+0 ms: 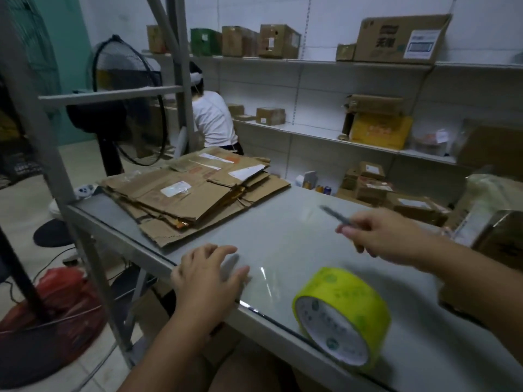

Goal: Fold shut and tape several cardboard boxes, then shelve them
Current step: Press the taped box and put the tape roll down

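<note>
- Creased brown flattened boxes (195, 193) lay stacked on the smooth table (283, 241).
- The round tape roll (353, 295) was glossy yellow.
- The left hand (206, 275) lay flat, released; the right hand (379, 233) pinched a thin blurred stick (334, 213).

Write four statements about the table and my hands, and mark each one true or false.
1. The yellow tape roll sits on the table, held by neither hand. True.
2. The cardboard boxes on the table are taped shut. False: they lie flattened in a stack.
3. The right hand holds a thin dark tool. True.
4. The left hand grips the tape roll. False: it rests on the table near its edge, apart from the roll.
</note>
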